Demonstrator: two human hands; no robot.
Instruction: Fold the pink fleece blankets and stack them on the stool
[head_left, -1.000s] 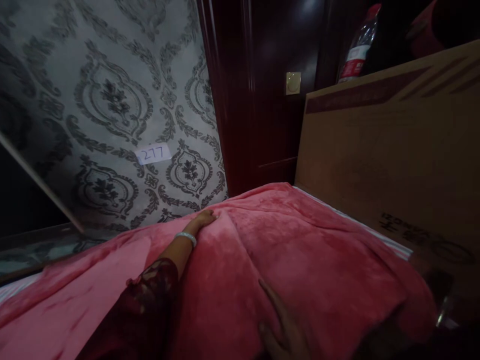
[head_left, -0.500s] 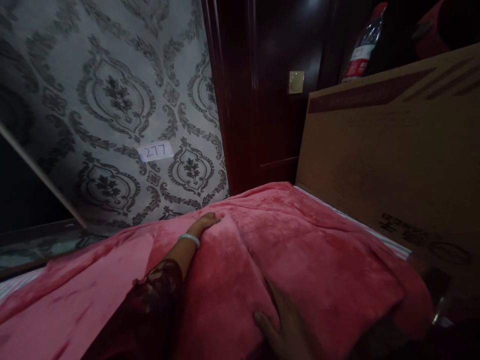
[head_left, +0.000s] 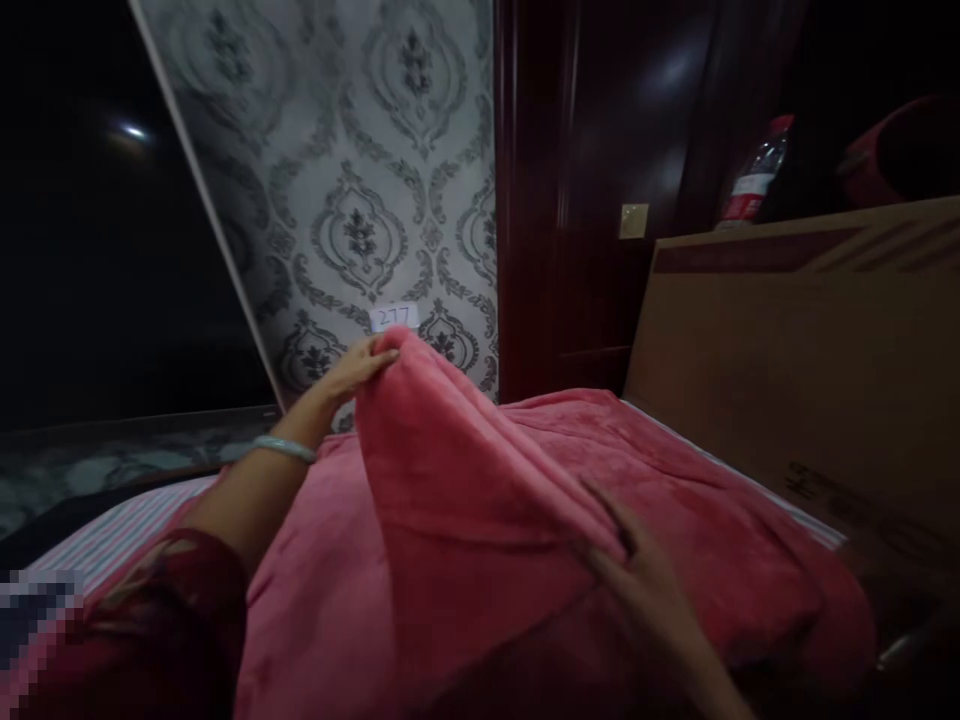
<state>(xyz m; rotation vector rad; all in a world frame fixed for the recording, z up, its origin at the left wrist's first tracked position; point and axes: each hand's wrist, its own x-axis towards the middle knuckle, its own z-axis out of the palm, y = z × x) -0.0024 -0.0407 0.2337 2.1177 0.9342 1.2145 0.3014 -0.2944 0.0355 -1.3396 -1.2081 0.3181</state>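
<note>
Blanket: a pink blanket (head_left: 525,520) spreads over the bed, its far-left edge raised into a peak.
Left hand: the left hand (head_left: 352,368) has its fingers clamped on that raised edge; a pale bracelet (head_left: 283,448) circles the wrist.
Right hand: the right hand (head_left: 645,585) lies on a near fold, fingers apart.
Surroundings: patterned wallpaper (head_left: 360,200) far left, cardboard box (head_left: 810,350) right, bottle (head_left: 752,175) beyond it.
</note>
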